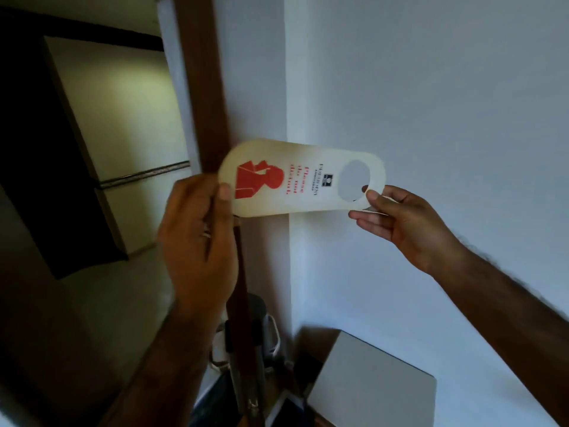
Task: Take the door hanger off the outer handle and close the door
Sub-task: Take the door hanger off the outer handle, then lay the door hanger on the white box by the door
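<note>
Between the two hands, in front of the white wall, the door hanger lies sideways in the air, already off any handle. The left hand pinches its printed end with thumb on top; the right hand nips the thin rim beside the round hole. That rim looks weak and could tear or slip if pulled. With both hands occupied, the door stays open; the brown door edge stands just behind, no handle in view.
</note>
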{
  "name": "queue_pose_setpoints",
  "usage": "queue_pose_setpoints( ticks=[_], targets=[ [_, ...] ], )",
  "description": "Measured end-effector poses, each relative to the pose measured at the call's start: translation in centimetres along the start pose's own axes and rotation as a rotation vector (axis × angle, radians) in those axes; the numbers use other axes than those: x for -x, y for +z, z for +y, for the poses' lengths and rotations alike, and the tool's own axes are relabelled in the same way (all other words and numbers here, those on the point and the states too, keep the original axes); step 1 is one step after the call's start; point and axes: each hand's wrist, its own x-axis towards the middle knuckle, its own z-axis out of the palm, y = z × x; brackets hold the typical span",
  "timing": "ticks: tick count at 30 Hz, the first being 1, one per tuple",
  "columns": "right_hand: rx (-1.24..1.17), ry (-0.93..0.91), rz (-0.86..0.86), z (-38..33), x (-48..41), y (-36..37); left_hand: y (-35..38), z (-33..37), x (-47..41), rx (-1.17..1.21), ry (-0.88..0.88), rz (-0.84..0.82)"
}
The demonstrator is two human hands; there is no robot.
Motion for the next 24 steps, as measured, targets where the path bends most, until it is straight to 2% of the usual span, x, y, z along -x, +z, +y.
queue_pose_setpoints(
  ticks=[4, 9, 12, 15, 21, 24],
  targets=[
    [-0.022, 0.051, 0.222, 4.4, -2.5, -8.1, 8.1, -0.2, 4.1, -0.046, 0.024, -0.245],
    [0.046, 0.152, 0.440, 12.3, -4.0, -17.8, 16.8, -3.9, 11.3, -0.040, -0.144, -0.428],
    [0.094, 0.216, 0.642, 19.3, -3.5, -24.2, 21.2, -8.6, 17.5, -0.060, -0.261, -0.523],
    [0.114, 0.331, 0.773, 26.4, -2.2, -29.4, 24.7, -14.0, 24.9, -0.124, -0.448, -0.604],
    [0.233, 0.558, 0.865, 40.2, 1.0, -36.8, 30.3, -23.3, 40.8, -0.105, -1.086, -0.602],
    [0.351, 0.639, 0.889, 46.6, 3.0, -40.1, 31.6, -27.4, 48.0, -0.150, -1.250, -0.650]
  ],
)
